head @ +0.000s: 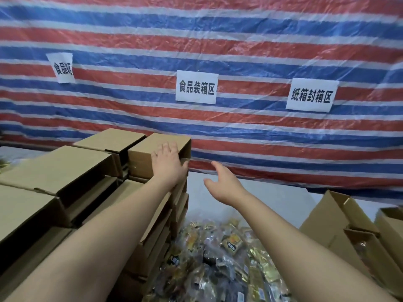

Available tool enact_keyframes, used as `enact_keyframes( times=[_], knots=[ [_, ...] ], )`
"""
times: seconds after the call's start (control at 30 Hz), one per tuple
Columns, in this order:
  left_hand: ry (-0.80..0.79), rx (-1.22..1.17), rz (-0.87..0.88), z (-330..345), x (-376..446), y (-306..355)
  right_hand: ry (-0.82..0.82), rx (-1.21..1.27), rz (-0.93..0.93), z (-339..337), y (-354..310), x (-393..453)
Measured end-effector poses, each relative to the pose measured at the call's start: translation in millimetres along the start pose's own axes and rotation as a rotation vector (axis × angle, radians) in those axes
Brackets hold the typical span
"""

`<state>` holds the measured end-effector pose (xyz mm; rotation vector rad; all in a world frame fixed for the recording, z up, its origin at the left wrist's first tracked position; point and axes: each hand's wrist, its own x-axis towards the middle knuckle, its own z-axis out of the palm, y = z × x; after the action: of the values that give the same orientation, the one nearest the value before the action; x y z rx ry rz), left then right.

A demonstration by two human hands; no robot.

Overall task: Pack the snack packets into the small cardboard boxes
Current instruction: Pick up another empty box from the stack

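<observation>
The left hand (pixel 169 163) lies flat on the top cardboard box (pixel 157 149) — fingers straight, gripping nothing; the right hand (pixel 224 184) hovers open just beside it — holding nothing.

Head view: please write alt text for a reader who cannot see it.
A person's left hand rests flat on the top cardboard box of a stack at left, while the open right hand reaches forward, empty. A pile of snack packets lies below, open boxes stand at right, and a striped tarp with paper signs hangs behind.
</observation>
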<state>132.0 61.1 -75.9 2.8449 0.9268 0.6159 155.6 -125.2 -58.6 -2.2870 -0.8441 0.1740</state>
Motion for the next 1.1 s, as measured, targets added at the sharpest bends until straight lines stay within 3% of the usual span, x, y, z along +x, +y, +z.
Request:
enact_keyframes(
  times=[0.33, 0.5, 0.63, 0.77, 0.87, 1.1],
  knots=[
    [0.004, 0.092, 0.052, -14.6, 17.8, -2.2, 0.025, -0.023, -0.033, -14.1, 12.3, 23.9],
    [0.003, -0.238, 0.067, -72.0, 7.6, 11.2, 0.19, -0.031, -0.078, -42.0, -2.1, 31.1],
    [-0.064, -0.415, 0.216, -120.5, -14.3, 23.1, 0.285, -0.307, -0.178, -92.2, -15.8, 30.3],
    [-0.196, -0.492, 0.321, -146.5, -43.4, 38.6, 0.181, -0.632, -0.197, -130.1, -16.9, 5.9],
    [-0.281, -0.506, 0.326, -144.9, -70.2, 45.6, 0.033, -0.535, -0.199, -135.4, -5.4, -25.7],
    [-0.522, -0.633, 0.318, -88.0, -162.1, 40.6, -0.114, -0.548, -0.115, -83.6, 55.6, -108.1]
  ],
)
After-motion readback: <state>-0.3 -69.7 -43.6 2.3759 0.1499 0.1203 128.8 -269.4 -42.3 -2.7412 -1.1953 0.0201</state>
